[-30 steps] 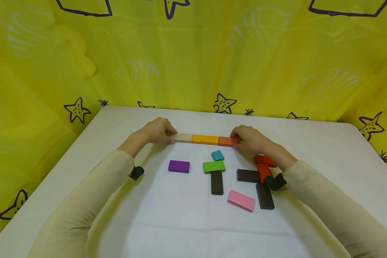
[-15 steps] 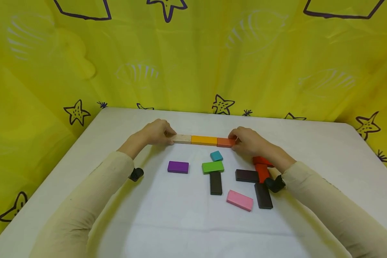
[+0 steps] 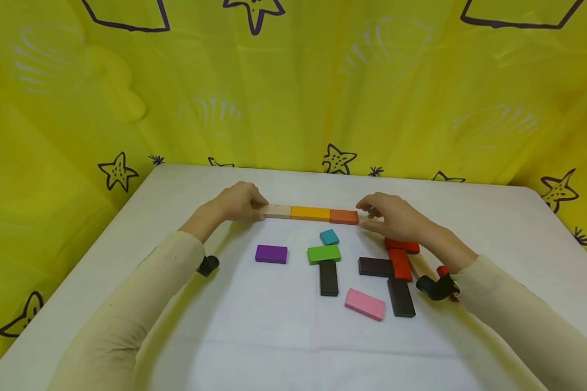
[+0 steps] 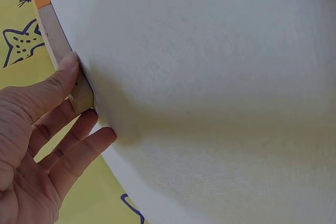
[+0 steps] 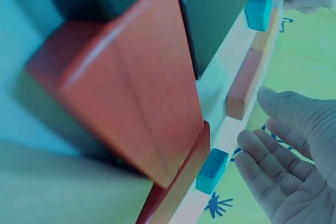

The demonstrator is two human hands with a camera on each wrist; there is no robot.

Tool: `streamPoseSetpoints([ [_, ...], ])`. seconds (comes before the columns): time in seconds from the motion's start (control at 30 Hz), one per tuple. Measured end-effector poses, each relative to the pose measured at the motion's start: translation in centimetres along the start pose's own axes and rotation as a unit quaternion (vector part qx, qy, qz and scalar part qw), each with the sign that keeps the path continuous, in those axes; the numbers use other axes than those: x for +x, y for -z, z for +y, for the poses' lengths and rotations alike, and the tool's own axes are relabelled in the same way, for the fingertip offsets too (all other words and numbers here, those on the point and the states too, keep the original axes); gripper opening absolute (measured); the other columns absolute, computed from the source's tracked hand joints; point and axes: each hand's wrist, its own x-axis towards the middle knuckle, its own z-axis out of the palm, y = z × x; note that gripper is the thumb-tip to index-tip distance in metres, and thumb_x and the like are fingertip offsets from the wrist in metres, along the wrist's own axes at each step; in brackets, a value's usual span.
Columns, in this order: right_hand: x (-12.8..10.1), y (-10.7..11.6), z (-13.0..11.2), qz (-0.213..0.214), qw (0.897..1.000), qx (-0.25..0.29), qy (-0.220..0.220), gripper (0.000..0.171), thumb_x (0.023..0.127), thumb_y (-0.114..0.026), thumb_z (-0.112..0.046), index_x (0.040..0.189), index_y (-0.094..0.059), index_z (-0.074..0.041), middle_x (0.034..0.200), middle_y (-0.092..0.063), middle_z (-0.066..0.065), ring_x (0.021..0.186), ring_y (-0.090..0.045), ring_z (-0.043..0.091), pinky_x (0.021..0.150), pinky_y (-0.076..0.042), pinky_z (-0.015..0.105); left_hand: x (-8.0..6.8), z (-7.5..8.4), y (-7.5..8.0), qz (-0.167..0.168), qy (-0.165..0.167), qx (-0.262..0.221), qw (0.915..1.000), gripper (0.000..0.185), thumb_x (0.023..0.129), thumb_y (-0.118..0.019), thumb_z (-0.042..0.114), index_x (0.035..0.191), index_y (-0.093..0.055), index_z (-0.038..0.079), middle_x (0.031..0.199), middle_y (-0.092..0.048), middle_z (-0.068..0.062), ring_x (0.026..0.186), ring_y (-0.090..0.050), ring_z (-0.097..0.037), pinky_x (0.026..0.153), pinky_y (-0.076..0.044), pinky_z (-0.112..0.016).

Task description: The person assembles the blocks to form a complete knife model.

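Note:
Three blocks lie end to end in a row: a plain wooden block (image 3: pixel 278 211), a yellow-orange block (image 3: pixel 310 213) and an orange-red block (image 3: pixel 344 217). My left hand (image 3: pixel 242 201) pinches the left end of the wooden block; in the left wrist view the thumb (image 4: pixel 68 62) is on one face and fingers are at the other side. Just right of the row, my right hand (image 3: pixel 391 214) holds nothing, its thumb and fingers spread apart beside the orange-red block. A small teal block (image 5: pixel 211 171) shows near its fingertips in the right wrist view.
Nearer on the white table (image 3: pixel 254 320) lie a purple block (image 3: pixel 271 254), a small blue block (image 3: pixel 330 237), a green block (image 3: pixel 324 254), a pink block (image 3: pixel 365 304) and several dark blocks (image 3: pixel 329 279). Red blocks (image 3: pixel 400 264) sit below the right forearm. A yellow patterned curtain (image 3: pixel 293 98) hangs behind.
My right hand has let go of the orange-red block and shifted right, its fingers spreading. More of the red blocks now shows. The left hand keeps its grip on the wooden block.

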Motion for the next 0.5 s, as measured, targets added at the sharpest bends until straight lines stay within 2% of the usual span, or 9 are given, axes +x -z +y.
streamPoseSetpoints([
  [0.17, -1.6, 0.4, 0.3, 0.001, 1.0, 0.017, -0.003, 0.038, 0.088, -0.068, -0.015, 0.121, -0.059, 0.001, 0.116, -0.062, 0.016, 0.1, -0.061, 0.028, 0.087, -0.05, 0.047, 0.1, 0.1, -0.1, 0.0, -0.001, 0.0, 1.0, 0.036, 0.081, -0.077, 0.019, 0.116, -0.07, 0.008, 0.099, -0.064, -0.007, 0.086, -0.05, -0.02, 0.072, -0.043, -0.033],
  [0.33, -3.2, 0.5, 0.6, -0.009, 0.999, 0.04, -0.003, 0.037, 0.089, -0.069, -0.016, 0.119, -0.06, 0.003, 0.112, -0.064, 0.015, 0.096, -0.062, 0.026, 0.079, -0.054, 0.04, 0.0, 0.1, 0.0, -0.001, 0.003, -0.001, 1.0, 0.037, 0.082, -0.076, 0.019, 0.116, -0.07, 0.008, 0.101, -0.064, -0.007, 0.087, -0.051, -0.021, 0.074, -0.043, -0.035],
  [0.5, -4.6, 0.5, 1.1, -0.009, 0.999, 0.037, -0.016, 0.034, 0.087, -0.07, -0.016, 0.116, -0.063, 0.0, 0.108, -0.065, 0.011, 0.093, -0.062, 0.023, 0.075, -0.054, 0.036, 0.0, 0.0, 0.1, -0.003, 0.001, -0.001, 1.0, 0.037, 0.082, -0.076, 0.019, 0.116, -0.07, 0.008, 0.102, -0.064, -0.008, 0.088, -0.051, -0.021, 0.075, -0.044, -0.036],
])
